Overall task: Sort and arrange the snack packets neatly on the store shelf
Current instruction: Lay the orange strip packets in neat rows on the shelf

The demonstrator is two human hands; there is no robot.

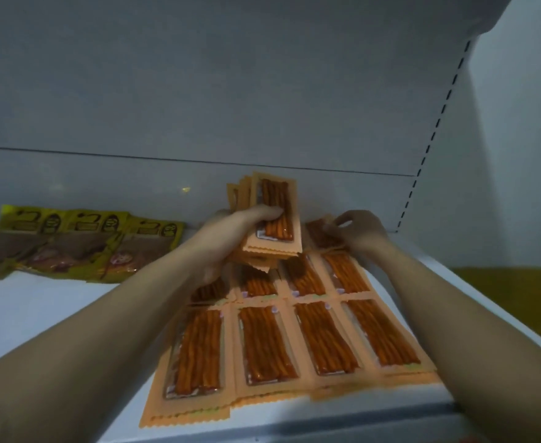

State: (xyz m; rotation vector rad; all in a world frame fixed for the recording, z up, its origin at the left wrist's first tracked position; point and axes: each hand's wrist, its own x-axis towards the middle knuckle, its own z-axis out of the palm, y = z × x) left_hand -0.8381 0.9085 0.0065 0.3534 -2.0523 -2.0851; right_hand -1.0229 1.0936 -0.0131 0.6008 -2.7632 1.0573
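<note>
- Presently, item one: my left hand [227,238] gripped a stack [275,215] of orange packets. My fingers [267,213] were curled over its face and clamped on it. The stack stood tilted, raised above the shelf [39,314] at the back of the laid rows [320,334].
- Item two: my right hand [360,233] rested on a back packet [320,238] at the rear right of the rows. Its fingertips [342,220] were bent down close together on the packet's top edge, apparently pinching it.
- Rows: orange packets lay flat, side by side with edges overlapping, and the nearest rank reached the shelf's front lip.
- Yellow packs [80,241]: these lay well apart to the left, by the back wall.
- Step in hand, as I judged it: placing the back packet.
  - It would be done well by squaring its long edge to its neighbour before letting go.
  - The same overlap as the ranks in front would suit it.
  - The stack wanted a firm grip, since such packets looked slick and already fanned out at the top.
- Hidden:
  - My left forearm covered the rear left of the rows.
  - The stack hid whatever lay beneath it.
  - My right thumb was out of sight.
- Hard to make out:
  - The number of packets in the stack could not be counted.
  - All print was blurred.
  - The yellow packs ran off the left edge.
</note>
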